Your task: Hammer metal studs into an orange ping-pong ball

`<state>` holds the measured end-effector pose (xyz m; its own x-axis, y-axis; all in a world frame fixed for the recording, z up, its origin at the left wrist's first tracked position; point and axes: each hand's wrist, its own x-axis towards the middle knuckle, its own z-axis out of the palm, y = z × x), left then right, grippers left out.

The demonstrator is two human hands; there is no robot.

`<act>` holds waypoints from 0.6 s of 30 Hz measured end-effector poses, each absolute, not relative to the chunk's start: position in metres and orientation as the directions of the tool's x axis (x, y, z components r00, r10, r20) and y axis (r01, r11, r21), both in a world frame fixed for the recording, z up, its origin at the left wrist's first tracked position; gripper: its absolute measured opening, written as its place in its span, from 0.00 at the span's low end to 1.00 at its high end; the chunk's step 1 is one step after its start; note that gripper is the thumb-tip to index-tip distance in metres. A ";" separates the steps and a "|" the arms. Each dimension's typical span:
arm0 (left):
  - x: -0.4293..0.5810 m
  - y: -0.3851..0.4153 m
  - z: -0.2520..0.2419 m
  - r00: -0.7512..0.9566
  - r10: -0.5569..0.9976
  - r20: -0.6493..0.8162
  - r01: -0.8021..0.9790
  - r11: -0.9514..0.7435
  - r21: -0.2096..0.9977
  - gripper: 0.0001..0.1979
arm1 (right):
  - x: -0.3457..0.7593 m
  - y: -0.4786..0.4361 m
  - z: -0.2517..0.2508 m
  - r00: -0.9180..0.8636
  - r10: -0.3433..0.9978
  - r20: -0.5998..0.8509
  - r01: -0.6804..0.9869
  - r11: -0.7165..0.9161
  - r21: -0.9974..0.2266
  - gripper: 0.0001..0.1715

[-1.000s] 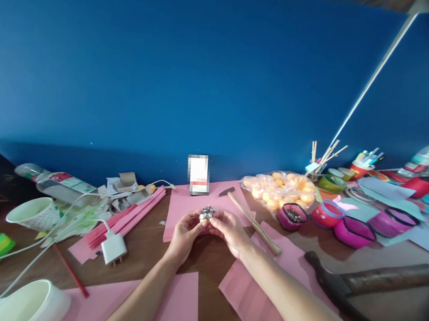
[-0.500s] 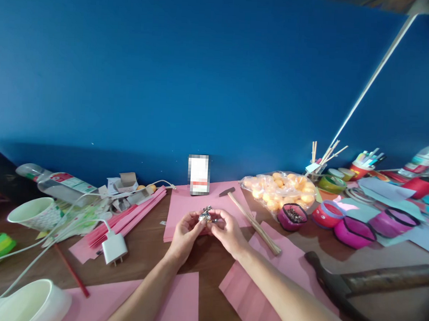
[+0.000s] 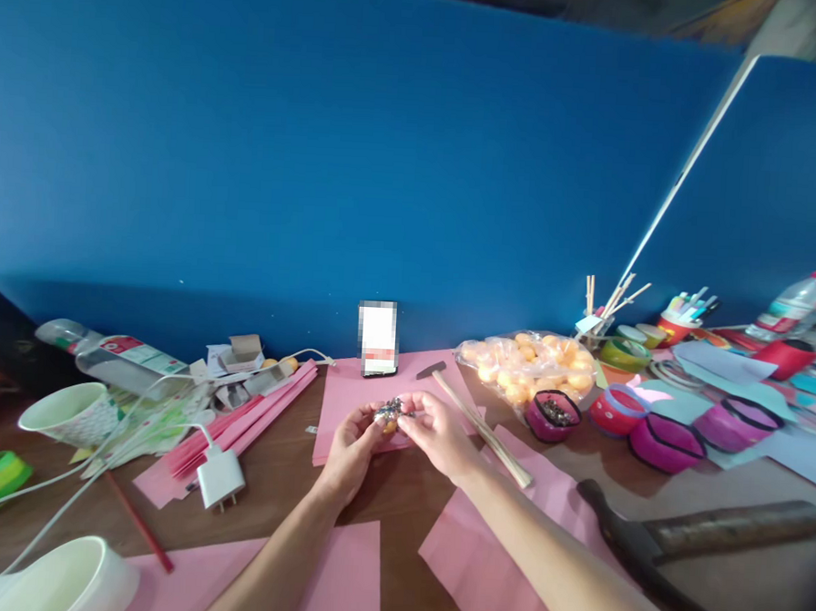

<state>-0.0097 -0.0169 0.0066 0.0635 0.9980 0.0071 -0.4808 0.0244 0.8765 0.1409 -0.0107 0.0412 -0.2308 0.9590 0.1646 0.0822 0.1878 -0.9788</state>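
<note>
Over the middle of the desk, my left hand [image 3: 351, 447] has its fingers closed round a small yellow-orange ball with shiny silver and dark bits on it [image 3: 389, 418]. The fingertips hide part of the ball, and the exact kind of bits is too small to tell. My right hand [image 3: 440, 437] pinches at the ball's upper right side, thumb and fingers close together on the bits. Behind the hands lies pink paper [image 3: 338, 402]. To the right, a purple bowl [image 3: 550, 427] holds many small dark metallic pieces.
A bag of orange balls [image 3: 528, 362] lies behind the purple bowl. A small hammer [image 3: 484, 428] rests right of my hands; a large hammer [image 3: 711, 533] lies at front right. On the left are a white charger [image 3: 221, 480], paper cups [image 3: 67, 411] and a bottle [image 3: 128, 359]. A phone [image 3: 379, 340] leans on the wall.
The ball has turned in my fingers, showing more yellow-orange below. My right fingers have shifted up slightly along its side. The whole view has tilted a little.
</note>
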 end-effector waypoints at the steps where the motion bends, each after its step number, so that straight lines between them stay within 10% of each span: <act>1: -0.010 -0.017 0.006 0.057 0.998 0.001 -0.479 0.026 0.877 0.18 | 0.142 -0.013 0.049 -0.221 0.961 0.166 0.078 0.187 -0.979 0.15; 13: -0.010 -0.017 0.004 0.031 0.999 -0.026 -0.466 0.037 0.884 0.23 | 0.160 -0.053 0.126 -0.275 0.899 0.341 0.315 0.419 -0.851 0.14; 18: -0.010 -0.017 0.002 0.020 0.999 -0.033 -0.461 0.038 0.887 0.26 | 0.200 -0.029 0.098 -0.328 0.889 0.320 0.767 0.448 -0.460 0.13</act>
<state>-0.0099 -0.0174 0.0024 0.0204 0.9993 -0.0328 -0.4610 0.0385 0.8865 0.1997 -0.0287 0.0976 -0.3280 0.8889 0.3198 0.7666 0.4483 -0.4598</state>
